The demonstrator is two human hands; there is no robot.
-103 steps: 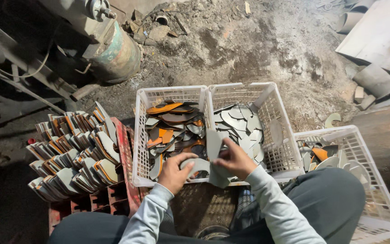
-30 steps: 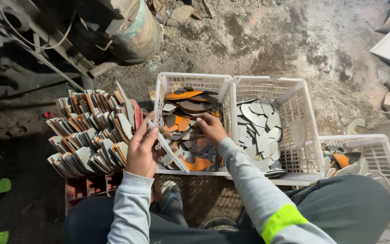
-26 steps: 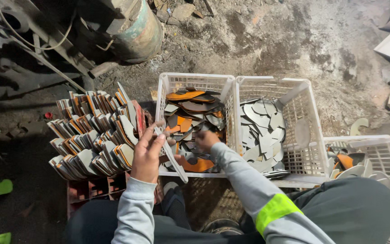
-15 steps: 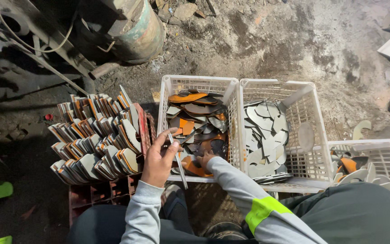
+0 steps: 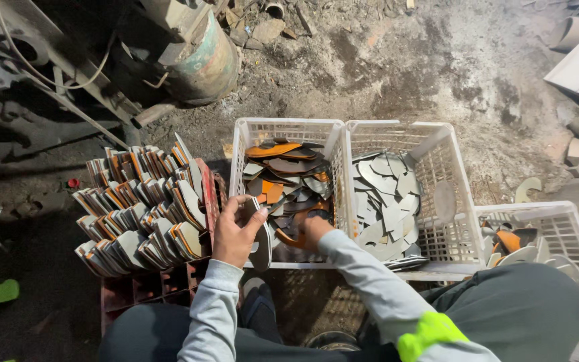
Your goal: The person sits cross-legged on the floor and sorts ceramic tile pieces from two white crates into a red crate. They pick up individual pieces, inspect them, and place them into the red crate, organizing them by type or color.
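- The left hand (image 5: 236, 231) pinches a flat grey curved cut-out piece (image 5: 261, 236) upright by its edge, thumb and fingers closed on it, just at the near left corner of the white plastic lattice crate (image 5: 239, 144).
- The right hand (image 5: 311, 228) reaches down into that crate among the dark brown and orange flat cut-outs (image 5: 283, 167); its fingers are buried in the pile, so I cannot tell whether they grip anything.
- Left of the crate, touching it, stands a packed stack of grey-and-orange cut-outs (image 5: 142, 208) set on edge atop a red plastic crate (image 5: 145, 291).
- A 2nd white lattice crate (image 5: 447, 151), just beside on the right, holds pale grey flat pieces (image 5: 387, 208).
- A 3rd white crate (image 5: 574, 231) sits at the right, by the person's knee.
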